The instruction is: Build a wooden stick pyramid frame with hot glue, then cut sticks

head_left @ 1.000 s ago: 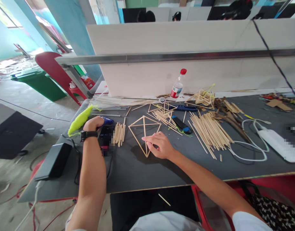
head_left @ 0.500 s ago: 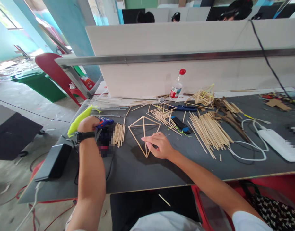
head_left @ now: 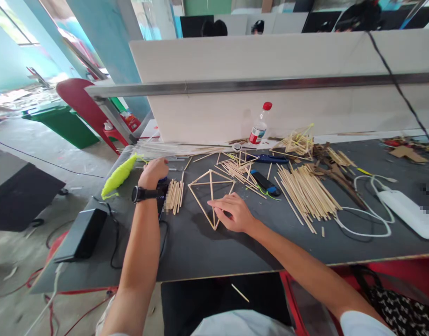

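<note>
My right hand (head_left: 233, 212) pinches the upright edge of a frame of thin wooden sticks (head_left: 202, 203), joined into a pyramid-like shape on the dark table. My left hand (head_left: 154, 172), with a watch on the wrist, reaches over a blue object (head_left: 164, 180); only a bit of it shows, and the fingers are hidden. A bundle of short sticks (head_left: 174, 197) lies between the two hands. Below the left hand, a dark device (head_left: 161, 198) is partly covered by the wrist. A bright yellow-green bundle (head_left: 119, 176) lies to the left.
Long sticks (head_left: 310, 191) are piled at right, with looser ones behind the frame. A blue-black tool (head_left: 265, 182), a red-capped bottle (head_left: 259, 123) and another stick structure (head_left: 298, 142) stand farther back. A white power bank (head_left: 408, 212) with cable lies right; a black box (head_left: 81, 235) left.
My left hand has moved right, from beside the yellow-green bundle to over the blue object. My right hand stays on the stick frame. The view has shifted slightly.
</note>
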A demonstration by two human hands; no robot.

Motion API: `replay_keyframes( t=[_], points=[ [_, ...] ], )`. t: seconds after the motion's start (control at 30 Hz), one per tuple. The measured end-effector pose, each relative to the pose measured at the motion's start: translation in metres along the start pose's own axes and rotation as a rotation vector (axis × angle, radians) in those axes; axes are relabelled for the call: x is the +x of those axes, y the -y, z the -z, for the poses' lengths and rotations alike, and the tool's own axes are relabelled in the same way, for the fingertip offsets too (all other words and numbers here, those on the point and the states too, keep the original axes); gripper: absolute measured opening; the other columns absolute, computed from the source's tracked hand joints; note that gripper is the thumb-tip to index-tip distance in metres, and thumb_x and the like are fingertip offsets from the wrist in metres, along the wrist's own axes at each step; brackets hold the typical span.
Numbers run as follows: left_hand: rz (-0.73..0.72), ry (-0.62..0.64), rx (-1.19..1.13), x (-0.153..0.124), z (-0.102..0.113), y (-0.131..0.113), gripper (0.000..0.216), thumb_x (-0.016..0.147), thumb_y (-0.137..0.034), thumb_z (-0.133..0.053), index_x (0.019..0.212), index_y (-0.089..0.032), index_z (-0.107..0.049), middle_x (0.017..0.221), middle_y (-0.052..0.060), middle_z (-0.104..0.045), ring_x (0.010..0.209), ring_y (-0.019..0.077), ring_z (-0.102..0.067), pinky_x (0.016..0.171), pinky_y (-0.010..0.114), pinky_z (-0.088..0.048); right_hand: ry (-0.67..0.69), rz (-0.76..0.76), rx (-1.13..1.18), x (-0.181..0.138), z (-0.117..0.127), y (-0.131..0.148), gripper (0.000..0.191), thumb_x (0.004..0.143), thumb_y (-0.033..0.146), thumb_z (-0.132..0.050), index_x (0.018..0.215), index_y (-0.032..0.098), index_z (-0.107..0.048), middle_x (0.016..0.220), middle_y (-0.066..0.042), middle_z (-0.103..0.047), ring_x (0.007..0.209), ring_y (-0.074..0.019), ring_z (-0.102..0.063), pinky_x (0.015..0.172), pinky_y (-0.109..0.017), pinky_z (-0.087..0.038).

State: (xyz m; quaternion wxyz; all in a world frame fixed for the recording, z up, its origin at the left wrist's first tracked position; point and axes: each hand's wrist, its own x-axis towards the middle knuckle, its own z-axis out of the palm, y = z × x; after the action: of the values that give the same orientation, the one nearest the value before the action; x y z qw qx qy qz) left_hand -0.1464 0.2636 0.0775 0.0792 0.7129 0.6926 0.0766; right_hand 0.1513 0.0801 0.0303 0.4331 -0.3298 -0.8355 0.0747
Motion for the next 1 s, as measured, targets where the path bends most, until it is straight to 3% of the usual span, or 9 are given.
replay_keyframes(
  t=[0.2, 0.33, 0.7, 1.0],
  points=[
    [0.160, 0.108, 0.075, 0.002, -0.013, -0.016, 0.050, 0.081, -0.018, -0.054, 0.129, -0.022, -0.067, 0.134, 0.014, -0.066, 0.123, 0.0364, -0.060, 0.099, 0.046, -0.044, -0.002, 0.005, 0.004, 0.000, 0.001, 0.000, 0.033, 0.098, 0.019, -0.052, 0.125, 0.027, -0.069, 0.101, 0.000, -0.080, 0.075, -0.0153, -0.067, 0.072, -0.035, -0.039],
    [0.161, 0.082, 0.130, 0.000, -0.021, -0.020, 0.053, 0.083, -0.021, -0.052, 0.134, -0.021, -0.065, 0.139, 0.019, -0.061, 0.130, 0.0403, -0.053, 0.103, 0.053, -0.039, -0.016, 0.016, 0.006, 0.000, 0.000, 0.000, 0.033, 0.097, 0.018, -0.053, 0.124, 0.027, -0.069, 0.102, 0.000, -0.080, 0.075, -0.0153, -0.067, 0.071, -0.035, -0.039],
    [0.146, 0.097, 0.213, 0.000, -0.030, -0.023, 0.047, 0.082, -0.020, -0.051, 0.125, -0.021, -0.072, 0.130, 0.020, -0.066, 0.123, 0.0423, -0.055, 0.099, 0.057, -0.040, -0.015, 0.020, 0.009, 0.000, 0.001, 0.000, 0.036, 0.096, 0.017, -0.054, 0.127, 0.028, -0.068, 0.103, 0.001, -0.080, 0.075, -0.0153, -0.067, 0.071, -0.035, -0.039],
    [0.122, -0.016, 0.230, -0.003, -0.042, -0.016, 0.042, 0.083, -0.018, -0.050, 0.116, -0.016, -0.074, 0.120, 0.025, -0.064, 0.116, 0.0436, -0.053, 0.092, 0.055, -0.039, 0.000, 0.007, -0.007, 0.001, 0.002, 0.001, 0.033, 0.097, 0.019, -0.051, 0.124, 0.026, -0.070, 0.101, -0.001, -0.080, 0.075, -0.0156, -0.067, 0.072, -0.035, -0.039]
  ],
)
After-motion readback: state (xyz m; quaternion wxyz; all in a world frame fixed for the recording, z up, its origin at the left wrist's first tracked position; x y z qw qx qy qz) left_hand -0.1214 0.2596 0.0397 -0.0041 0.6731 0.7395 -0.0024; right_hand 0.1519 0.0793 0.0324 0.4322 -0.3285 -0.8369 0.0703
